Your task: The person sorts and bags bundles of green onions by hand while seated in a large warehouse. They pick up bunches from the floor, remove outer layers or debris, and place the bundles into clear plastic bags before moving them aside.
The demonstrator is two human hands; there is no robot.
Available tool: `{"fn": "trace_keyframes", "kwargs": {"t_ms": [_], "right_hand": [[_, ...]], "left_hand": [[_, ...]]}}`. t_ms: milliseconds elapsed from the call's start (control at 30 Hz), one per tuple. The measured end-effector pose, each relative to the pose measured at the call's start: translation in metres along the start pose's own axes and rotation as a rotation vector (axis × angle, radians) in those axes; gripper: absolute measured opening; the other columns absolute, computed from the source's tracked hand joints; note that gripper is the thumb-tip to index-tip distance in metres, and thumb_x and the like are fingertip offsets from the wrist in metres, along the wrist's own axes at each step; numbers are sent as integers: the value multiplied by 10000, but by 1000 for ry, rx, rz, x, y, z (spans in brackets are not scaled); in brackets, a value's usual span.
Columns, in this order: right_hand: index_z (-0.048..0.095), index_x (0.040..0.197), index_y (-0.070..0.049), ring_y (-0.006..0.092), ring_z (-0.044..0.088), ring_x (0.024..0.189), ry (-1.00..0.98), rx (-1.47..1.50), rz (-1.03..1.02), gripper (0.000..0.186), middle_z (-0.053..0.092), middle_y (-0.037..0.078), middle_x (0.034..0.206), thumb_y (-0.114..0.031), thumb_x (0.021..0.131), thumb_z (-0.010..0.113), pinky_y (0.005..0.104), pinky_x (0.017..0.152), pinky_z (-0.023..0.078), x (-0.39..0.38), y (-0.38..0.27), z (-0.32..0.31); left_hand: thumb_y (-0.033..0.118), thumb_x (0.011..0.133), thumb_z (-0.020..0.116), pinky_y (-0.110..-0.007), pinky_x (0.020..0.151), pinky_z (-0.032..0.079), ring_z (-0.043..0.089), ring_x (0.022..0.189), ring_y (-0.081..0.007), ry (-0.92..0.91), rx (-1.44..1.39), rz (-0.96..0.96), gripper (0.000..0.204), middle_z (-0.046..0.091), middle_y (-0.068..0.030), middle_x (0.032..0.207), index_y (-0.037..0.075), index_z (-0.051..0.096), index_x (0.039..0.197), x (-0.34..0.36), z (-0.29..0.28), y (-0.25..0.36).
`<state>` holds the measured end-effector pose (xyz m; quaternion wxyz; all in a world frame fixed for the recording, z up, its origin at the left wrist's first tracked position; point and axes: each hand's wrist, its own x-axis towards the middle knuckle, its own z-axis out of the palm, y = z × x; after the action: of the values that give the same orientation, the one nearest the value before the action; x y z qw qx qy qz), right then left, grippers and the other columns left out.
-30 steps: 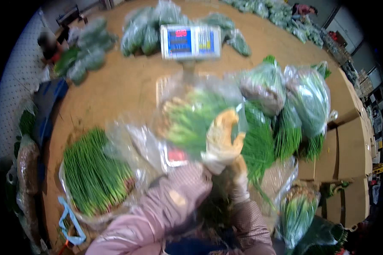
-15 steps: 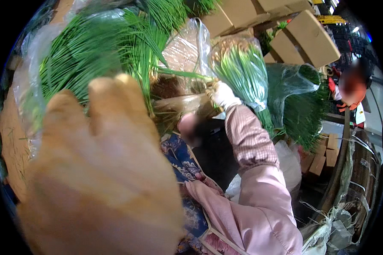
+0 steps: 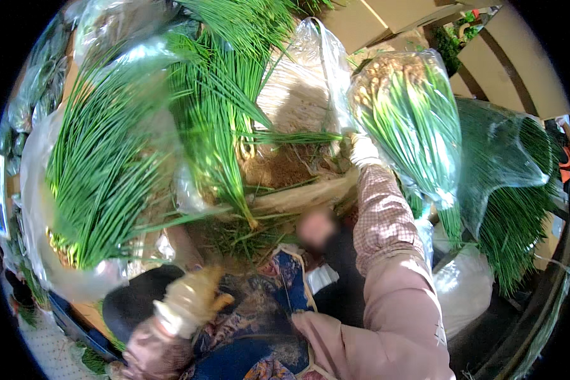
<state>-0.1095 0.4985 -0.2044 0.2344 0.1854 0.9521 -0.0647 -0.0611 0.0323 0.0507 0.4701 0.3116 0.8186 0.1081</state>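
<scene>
My right hand (image 3: 363,151), in a pale glove, is closed on the end of a few long green onion stalks (image 3: 297,137) that stretch leftward from it. Down near my lap, my gloved left hand (image 3: 196,297) is smeared by motion, and how its fingers are set does not show clearly. A bunch of green onions (image 3: 231,95) lies spread in the middle, bulbs toward me. Farther left is a larger pile of green onions (image 3: 101,177) on clear plastic. Beside my right hand rests a bagged bunch of green onions (image 3: 418,120), roots facing away.
Another dark green bunch in clear plastic (image 3: 513,209) lies at the far right. Cardboard boxes (image 3: 519,57) stand at the back right. Below the middle bunch are loose green scraps (image 3: 247,237). A white plastic bag (image 3: 465,278) sits beside my right arm.
My left hand has dropped from close in front of the view to near my lap. The view has shifted, showing more of the left pile. My right hand still grips the stalks.
</scene>
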Motion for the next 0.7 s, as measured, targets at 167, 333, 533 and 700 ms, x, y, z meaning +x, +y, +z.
{"fn": "trace_keyframes", "kwargs": {"t_ms": [167, 333, 533, 700], "right_hand": [[570, 1105, -118, 331, 544, 1028, 91, 209, 284, 293, 550, 184, 1109, -230, 852, 472, 420, 892, 423, 40, -16, 39], [577, 990, -23, 225, 598, 717, -324, 217, 3, 169, 607, 128, 839, -87, 840, 536, 335, 641, 499, 50, -4, -5], [506, 1060, 24, 169, 584, 624, -936, 1373, 148, 208, 609, 115, 800, -116, 907, 487, 256, 521, 509, -29, -70, -104], [560, 982, 10, 133, 586, 785, -625, 1311, -96, 246, 632, 66, 879, -208, 871, 585, 253, 674, 473, -86, -99, -87]], "left_hand": [[410, 837, 550, -388, 854, 463, 561, 999, -347, -215, -204, 67, 570, 547, -225, 1128, -15, 468, 1208, 64, 23, 15], [377, 825, 586, -374, 869, 454, 557, 1008, -343, 87, -420, 96, 537, 559, -218, 1110, -3, 495, 1194, 122, 15, 14], [305, 882, 557, -337, 927, 418, 531, 1086, -277, 325, -1093, -71, 428, 584, -170, 1115, -50, 543, 1122, 221, 46, 50], [225, 882, 557, -322, 895, 450, 556, 1031, -248, -71, -2032, 65, 371, 579, -148, 1103, -36, 510, 1141, 230, 29, 78]]}}
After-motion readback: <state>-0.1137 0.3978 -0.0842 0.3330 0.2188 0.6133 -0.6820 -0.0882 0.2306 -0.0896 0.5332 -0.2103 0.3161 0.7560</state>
